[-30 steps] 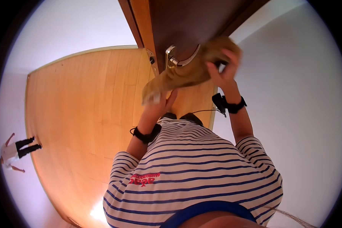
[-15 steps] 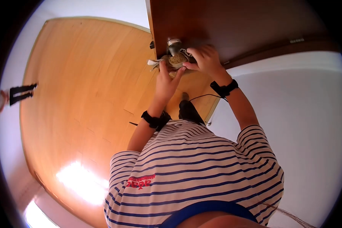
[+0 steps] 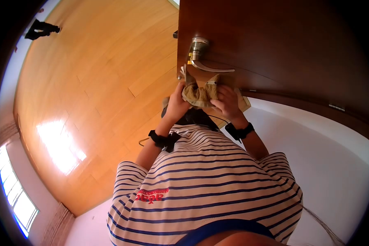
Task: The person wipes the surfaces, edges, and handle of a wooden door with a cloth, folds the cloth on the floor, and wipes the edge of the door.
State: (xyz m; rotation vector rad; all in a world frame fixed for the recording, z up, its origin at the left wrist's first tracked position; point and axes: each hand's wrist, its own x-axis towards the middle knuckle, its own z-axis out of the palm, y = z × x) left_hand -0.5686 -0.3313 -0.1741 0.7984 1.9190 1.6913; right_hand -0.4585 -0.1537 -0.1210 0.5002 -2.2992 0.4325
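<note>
A brown, fleecy door-handle cover (image 3: 199,96) is stretched between my two hands, its fuzzy side facing up and a pale strip sticking up at its left end. My left hand (image 3: 177,102) pinches the left end. On the other end my right hand (image 3: 228,101) has its fingers curled around the cloth. Just beyond the cover, the metal lever handle (image 3: 213,69) is bare, pointing right from its round base on the dark brown door (image 3: 270,37). The cover is apart from the lever, or nearly so; the exact gap is hard to judge.
The door's edge stands left of the handle. Wooden floor (image 3: 98,82) stretches to the left, with bright glare on it. A white wall (image 3: 307,147) curves along the right. A person in dark clothing (image 3: 41,29) is far off at upper left. Black bands circle both my wrists.
The cover has come away from around the handle and been drawn toward me, spreading wider between my hands. The lever now shows. My view has shifted, with the person higher at left.
</note>
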